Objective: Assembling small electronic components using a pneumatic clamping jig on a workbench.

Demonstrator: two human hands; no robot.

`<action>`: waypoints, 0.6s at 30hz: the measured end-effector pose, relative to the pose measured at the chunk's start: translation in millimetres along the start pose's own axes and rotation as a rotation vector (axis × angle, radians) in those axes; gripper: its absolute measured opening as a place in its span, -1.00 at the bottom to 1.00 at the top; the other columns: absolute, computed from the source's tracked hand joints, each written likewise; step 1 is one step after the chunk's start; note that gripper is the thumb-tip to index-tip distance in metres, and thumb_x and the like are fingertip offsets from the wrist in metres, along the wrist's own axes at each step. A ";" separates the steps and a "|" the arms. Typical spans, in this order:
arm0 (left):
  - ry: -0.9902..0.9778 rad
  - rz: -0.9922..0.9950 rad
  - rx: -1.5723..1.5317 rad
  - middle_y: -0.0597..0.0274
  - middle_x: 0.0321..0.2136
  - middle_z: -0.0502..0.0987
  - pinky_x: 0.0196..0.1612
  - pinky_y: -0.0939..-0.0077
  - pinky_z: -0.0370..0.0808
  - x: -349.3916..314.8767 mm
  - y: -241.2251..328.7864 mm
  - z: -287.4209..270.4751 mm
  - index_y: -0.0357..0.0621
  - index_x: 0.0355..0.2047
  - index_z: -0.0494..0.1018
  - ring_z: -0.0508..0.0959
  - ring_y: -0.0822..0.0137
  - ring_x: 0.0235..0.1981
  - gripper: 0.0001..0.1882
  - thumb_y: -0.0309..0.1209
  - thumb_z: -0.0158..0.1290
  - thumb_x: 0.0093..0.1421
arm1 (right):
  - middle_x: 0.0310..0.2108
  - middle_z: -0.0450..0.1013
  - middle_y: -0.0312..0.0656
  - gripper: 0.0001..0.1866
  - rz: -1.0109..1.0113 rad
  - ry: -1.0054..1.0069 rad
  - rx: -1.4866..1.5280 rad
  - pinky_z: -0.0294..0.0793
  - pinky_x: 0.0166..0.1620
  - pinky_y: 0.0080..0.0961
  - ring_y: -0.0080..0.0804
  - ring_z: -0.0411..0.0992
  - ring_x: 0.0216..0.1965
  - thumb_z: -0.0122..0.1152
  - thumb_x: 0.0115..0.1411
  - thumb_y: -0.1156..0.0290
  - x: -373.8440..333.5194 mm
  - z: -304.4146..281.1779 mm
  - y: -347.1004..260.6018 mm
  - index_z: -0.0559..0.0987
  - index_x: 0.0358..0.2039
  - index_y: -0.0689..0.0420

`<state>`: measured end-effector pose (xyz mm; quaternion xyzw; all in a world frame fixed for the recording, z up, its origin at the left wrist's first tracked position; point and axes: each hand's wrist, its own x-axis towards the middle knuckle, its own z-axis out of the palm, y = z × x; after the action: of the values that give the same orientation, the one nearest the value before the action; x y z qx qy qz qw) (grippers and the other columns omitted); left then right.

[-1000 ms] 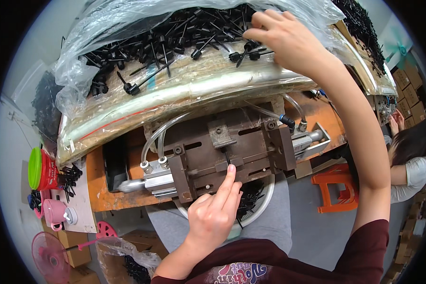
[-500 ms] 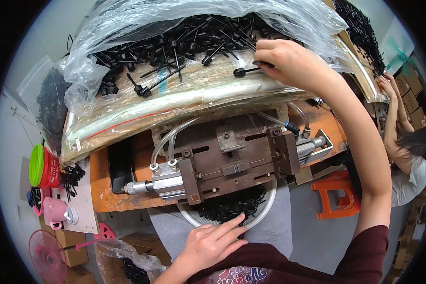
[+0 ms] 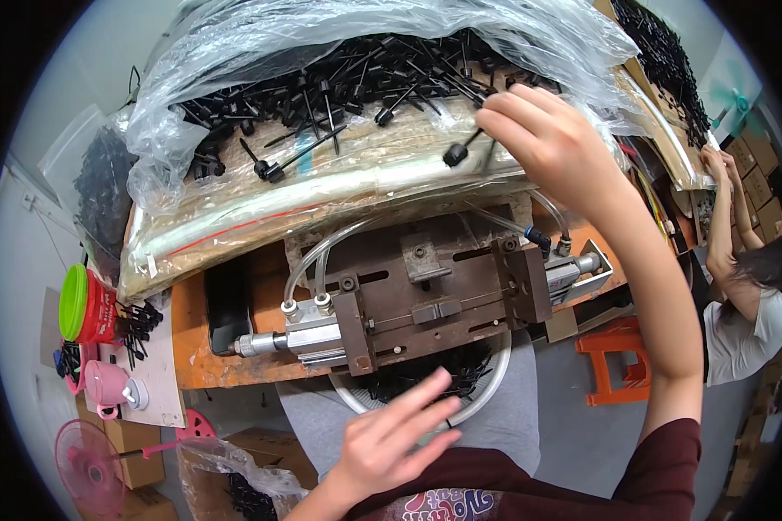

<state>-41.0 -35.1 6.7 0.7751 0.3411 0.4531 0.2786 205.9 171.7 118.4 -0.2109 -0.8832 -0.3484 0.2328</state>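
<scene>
My right hand [image 3: 547, 148] is over the near edge of a heap of black plastic parts [image 3: 321, 87], its fingers pinched round a black stemmed part [image 3: 455, 155]. That part has a thick ribbed head hanging to the left of my fingers and a thin stem. My left hand [image 3: 391, 447] is raised with fingers spread, just in front of a white basket [image 3: 501, 369] on my lap that contains more black parts. Between the hands is a brown metal clamping fixture [image 3: 408, 260] with a small dark block [image 3: 436, 310] at its middle.
Clear plastic sheeting [image 3: 235, 43] surrounds the heap. Air tubes [image 3: 308, 260] run to cylinders at both fixture ends. A red bucket [image 3: 100, 314] and pink mug [image 3: 106, 384] stand left; an orange stool [image 3: 613, 360] is right. Another person [image 3: 747, 330] works far right.
My right hand has shifted slightly right and down, and the pinched part now hangs at a steeper angle. My left hand has lifted a little with its fingers spread wider.
</scene>
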 end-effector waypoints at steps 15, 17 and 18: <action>0.347 0.003 0.019 -0.04 0.08 0.40 -0.19 0.50 0.60 96.1 -3.0 8.6 -0.29 0.09 0.39 0.57 0.26 -0.13 -0.45 -0.64 0.21 0.04 | -0.24 0.46 -0.14 -0.67 0.120 0.120 0.267 0.53 -0.23 -0.42 -0.25 0.46 -0.25 0.15 -0.11 0.56 -13.6 15.9 -32.3 0.50 -0.24 0.28; 0.346 -0.001 0.003 -0.02 0.08 0.37 -0.16 0.49 0.60 96.6 -2.0 4.7 -0.34 0.12 0.34 0.54 0.26 -0.10 -0.41 -0.71 0.16 0.03 | -0.23 0.46 -0.12 -0.66 0.078 0.154 0.220 0.53 -0.27 -0.40 -0.26 0.46 -0.30 0.16 -0.12 0.52 -15.1 11.8 -37.0 0.52 -0.25 0.29; 0.362 -0.045 -0.062 -0.03 0.05 0.40 -0.16 0.50 0.60 95.0 1.7 3.2 -0.38 0.09 0.36 0.57 0.27 -0.16 -0.44 -0.73 0.15 0.03 | -0.23 0.46 -0.11 -0.67 0.048 0.175 0.196 0.53 -0.29 -0.41 -0.28 0.46 -0.32 0.17 -0.13 0.51 -14.7 7.6 -45.7 0.52 -0.27 0.30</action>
<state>-3.8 37.7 55.2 0.6641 0.3887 0.5892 0.2466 191.2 143.5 81.5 -0.1770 -0.8839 -0.2719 0.3369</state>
